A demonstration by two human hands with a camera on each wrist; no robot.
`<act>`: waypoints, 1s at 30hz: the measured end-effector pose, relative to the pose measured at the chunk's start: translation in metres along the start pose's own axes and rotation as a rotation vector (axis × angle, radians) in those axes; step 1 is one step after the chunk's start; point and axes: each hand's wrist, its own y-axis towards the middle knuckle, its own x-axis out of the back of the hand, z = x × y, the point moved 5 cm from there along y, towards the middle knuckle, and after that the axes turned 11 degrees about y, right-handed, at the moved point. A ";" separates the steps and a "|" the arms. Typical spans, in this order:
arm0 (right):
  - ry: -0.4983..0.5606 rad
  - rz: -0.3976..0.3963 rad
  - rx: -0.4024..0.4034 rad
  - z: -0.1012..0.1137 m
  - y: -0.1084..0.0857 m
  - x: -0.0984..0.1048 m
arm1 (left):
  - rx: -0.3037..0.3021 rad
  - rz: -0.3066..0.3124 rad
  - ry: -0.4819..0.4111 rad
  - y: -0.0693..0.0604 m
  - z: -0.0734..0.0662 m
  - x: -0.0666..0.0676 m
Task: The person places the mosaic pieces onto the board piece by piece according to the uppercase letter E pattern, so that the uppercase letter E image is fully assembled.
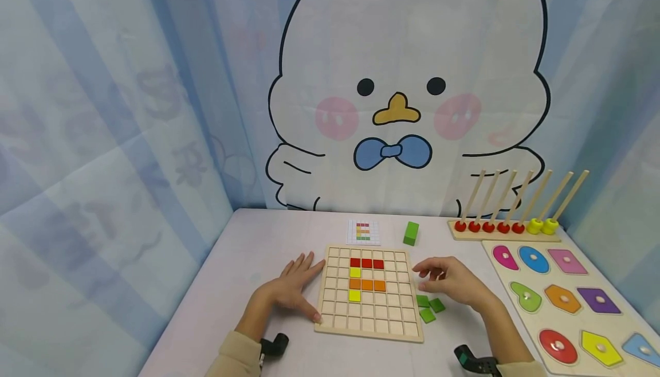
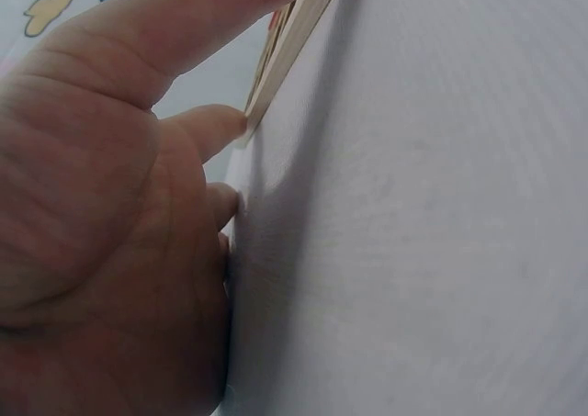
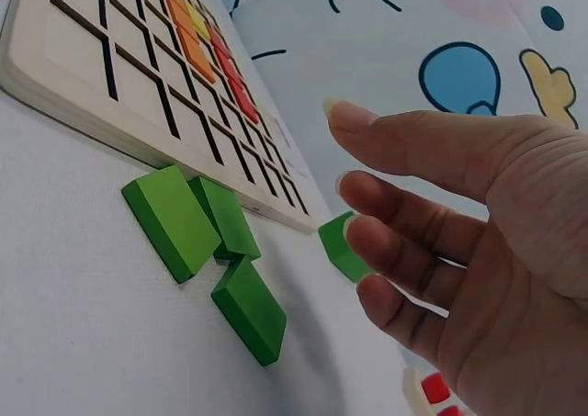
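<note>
A wooden grid board [image 1: 371,336] lies flat on the table, with three red tiles [image 1: 366,263] in one row, a yellow tile [image 1: 354,273] below, three orange tiles [image 1: 366,285] under that and another yellow tile [image 1: 354,295] lower down. My left hand [image 1: 289,288] is spread along the board's left edge, thumb at the near left corner. Beside the right edge hovers my right hand [image 1: 456,281], fingers loosely bent with nothing between them. Three loose green tiles [image 3: 173,223] lie by the board near that hand; one leans on another in the right wrist view.
Behind the board lie a small pattern card [image 1: 374,234] and a green block [image 1: 411,233]. At the back right stands a peg rack [image 1: 515,236] with red and yellow beads. A shape puzzle board [image 1: 531,319] covers the table's right side. Printed curtains [image 1: 242,79] enclose the table.
</note>
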 end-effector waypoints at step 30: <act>-0.064 0.154 -0.013 -0.014 -0.001 -0.002 | 0.019 0.002 0.033 -0.001 -0.003 0.002</act>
